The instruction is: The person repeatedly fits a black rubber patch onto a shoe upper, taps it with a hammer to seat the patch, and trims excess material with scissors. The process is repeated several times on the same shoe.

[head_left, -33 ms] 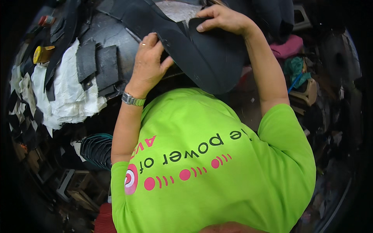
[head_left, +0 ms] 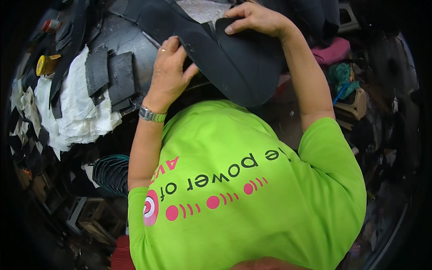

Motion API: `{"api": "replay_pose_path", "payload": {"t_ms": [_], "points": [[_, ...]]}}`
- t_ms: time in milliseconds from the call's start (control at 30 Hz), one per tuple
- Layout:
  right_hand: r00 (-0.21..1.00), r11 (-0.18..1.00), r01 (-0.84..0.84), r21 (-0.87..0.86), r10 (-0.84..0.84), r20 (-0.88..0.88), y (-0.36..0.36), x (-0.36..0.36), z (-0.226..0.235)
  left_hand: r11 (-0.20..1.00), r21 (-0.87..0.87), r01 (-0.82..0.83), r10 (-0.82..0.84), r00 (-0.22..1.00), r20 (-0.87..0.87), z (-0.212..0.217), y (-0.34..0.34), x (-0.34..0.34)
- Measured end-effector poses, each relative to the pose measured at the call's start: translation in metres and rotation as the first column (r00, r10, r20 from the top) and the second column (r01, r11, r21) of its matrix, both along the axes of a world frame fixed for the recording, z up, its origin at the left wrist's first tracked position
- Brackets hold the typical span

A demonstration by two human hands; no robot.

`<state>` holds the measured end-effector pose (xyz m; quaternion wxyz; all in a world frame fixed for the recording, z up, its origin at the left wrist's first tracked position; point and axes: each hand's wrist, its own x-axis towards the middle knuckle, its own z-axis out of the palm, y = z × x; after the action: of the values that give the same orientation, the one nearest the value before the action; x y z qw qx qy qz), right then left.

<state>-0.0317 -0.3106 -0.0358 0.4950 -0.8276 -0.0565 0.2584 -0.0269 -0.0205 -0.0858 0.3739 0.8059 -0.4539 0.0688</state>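
A large black flexible panel [head_left: 234,67] with a seam and a V-shaped notch lies over the front edge of the worktable; its rounded end hangs toward me. Whether it is leather or foam I cannot tell. My right hand [head_left: 256,20] pinches the panel beside the notch, thumb on top and fingers partly hidden. At the panel's left edge is my left hand [head_left: 168,72], a metal watch on its wrist. Its fingertips go behind that edge and the thumb reaches in below, so its grip is partly hidden.
Cut dark pieces [head_left: 120,76] rest on ragged white cloth [head_left: 74,108] at the left of the dark worktable [head_left: 135,49]. A yellow-lidded container [head_left: 45,65] and a red-lidded jar [head_left: 51,25] stand farther left. Pink material [head_left: 332,51] and a green bag [head_left: 340,76] are at the right.
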Motion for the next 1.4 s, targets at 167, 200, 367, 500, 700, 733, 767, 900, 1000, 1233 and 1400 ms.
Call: {"api": "replay_pose_path", "payload": {"t_ms": [167, 200, 367, 500, 700, 733, 767, 900, 1000, 1233, 1400], "points": [[0.999, 0.997, -0.024, 0.070, 0.022, 0.029, -0.002, 0.004, -0.008, 1.000, -0.007, -0.003, 0.003, 1.000, 0.013, -0.003, -0.001, 0.001], [0.999, 0.997, -0.018, 0.070, 0.016, 0.034, -0.002, 0.005, -0.009, 1.000, -0.006, -0.005, 0.005, 1.000, 0.010, -0.004, -0.001, 0.001], [1.000, 0.997, 0.023, 0.068, -0.023, 0.004, -0.004, 0.009, -0.015, 1.000, 0.012, -0.018, 0.017, 1.000, 0.015, -0.006, 0.000, 0.001], [0.999, 0.991, 0.040, 0.128, -0.035, -0.037, -0.007, 0.013, -0.023, 1.000, 0.024, -0.016, 0.015, 1.000, 0.016, -0.008, 0.001, 0.001], [0.999, 0.985, 0.039, 0.169, -0.033, -0.042, -0.007, 0.018, -0.032, 1.000, 0.021, -0.004, 0.003, 0.999, 0.036, -0.010, 0.000, 0.002], [0.999, 0.984, 0.036, 0.173, -0.030, -0.038, -0.006, 0.018, -0.033, 1.000, 0.028, -0.003, 0.002, 0.999, 0.039, -0.010, 0.001, 0.002], [0.998, 0.976, 0.064, 0.209, -0.057, -0.039, -0.005, 0.018, -0.032, 0.999, 0.034, 0.002, -0.003, 0.999, 0.033, -0.009, 0.001, 0.003], [0.989, 0.975, 0.147, 0.165, -0.146, -0.013, 0.000, 0.013, -0.024, 0.999, 0.033, -0.005, 0.004, 1.000, 0.015, -0.009, 0.001, 0.002], [0.986, 0.979, 0.169, 0.116, -0.169, -0.010, 0.002, 0.007, -0.015, 0.999, 0.038, -0.014, 0.014, 1.000, 0.005, -0.007, 0.000, 0.001], [0.998, 1.000, -0.025, -0.009, 0.025, 0.056, 0.000, 0.006, 0.000, 1.000, 0.009, -0.014, 0.014, 0.998, -0.059, 0.004, -0.001, -0.004], [0.975, 0.971, -0.213, 0.111, 0.219, -0.042, -0.005, 0.008, 0.006, 0.963, -0.259, -0.077, 0.002, 0.961, -0.278, 0.009, 0.002, -0.009]]}}
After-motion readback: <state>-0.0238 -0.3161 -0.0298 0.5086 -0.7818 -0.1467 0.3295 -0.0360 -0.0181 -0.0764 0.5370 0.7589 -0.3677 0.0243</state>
